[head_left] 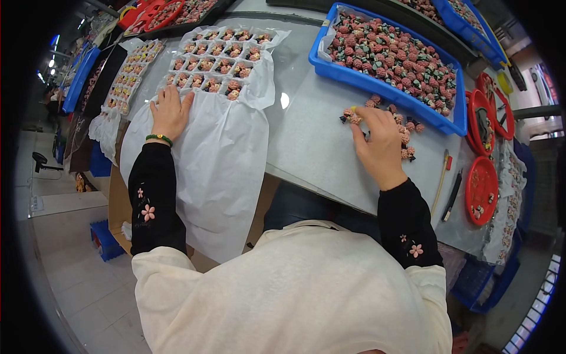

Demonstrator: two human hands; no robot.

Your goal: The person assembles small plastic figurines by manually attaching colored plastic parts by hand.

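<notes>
My left hand [170, 115] rests at the near edge of a white divided tray [259, 54], palm down with its fingers spread. Small pink, bumpy figurines with dark parts sit in the tray's compartments. White paper [218, 159] spreads out from under the tray and hangs over the table edge. On the right, my right hand [380, 141] pinches a small pink figurine [350, 116] between thumb and fingers, low over the table. Several loose figurines [405, 134] lie beside and behind that hand, partly hidden by it.
A blue bin [330, 69] heaped with pink figurines stands behind my right hand. Right of it are red round trays [482, 192], a thin wooden stick [440, 184] and a black pen-like tool [453, 196]. Another filled tray [127, 79] lies at the far left.
</notes>
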